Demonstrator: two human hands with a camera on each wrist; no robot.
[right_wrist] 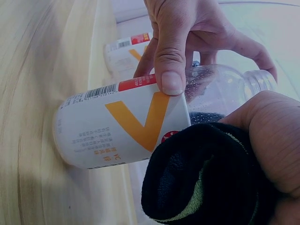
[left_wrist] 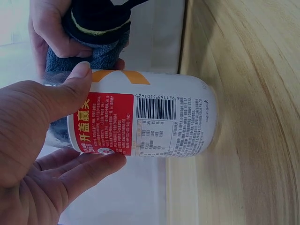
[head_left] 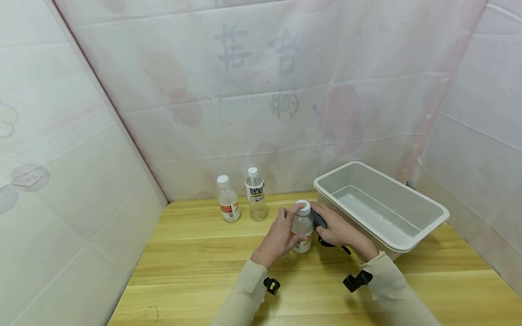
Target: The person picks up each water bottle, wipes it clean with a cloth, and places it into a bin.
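Note:
A clear bottle [head_left: 302, 228] with a white cap and a white, red and orange label [left_wrist: 154, 124] stands upright on the wooden table [head_left: 195, 262]. My left hand [head_left: 285, 231] grips its body, thumb [left_wrist: 65, 96] on one side and fingers [left_wrist: 89, 171] on the other. My right hand [head_left: 338, 231] holds a dark cloth [head_left: 320, 221] with a yellow-green seam [right_wrist: 206, 183] and presses it against the upper part of the bottle [right_wrist: 122, 126]. In the right wrist view the left thumb [right_wrist: 171, 65] lies on the label's edge.
A grey plastic bin [head_left: 424, 206] stands at the right, close behind my right hand. Two more capped bottles [head_left: 228, 199] [head_left: 255, 194] stand at the back by the covered wall. Plastic-sheeted walls enclose the table on three sides.

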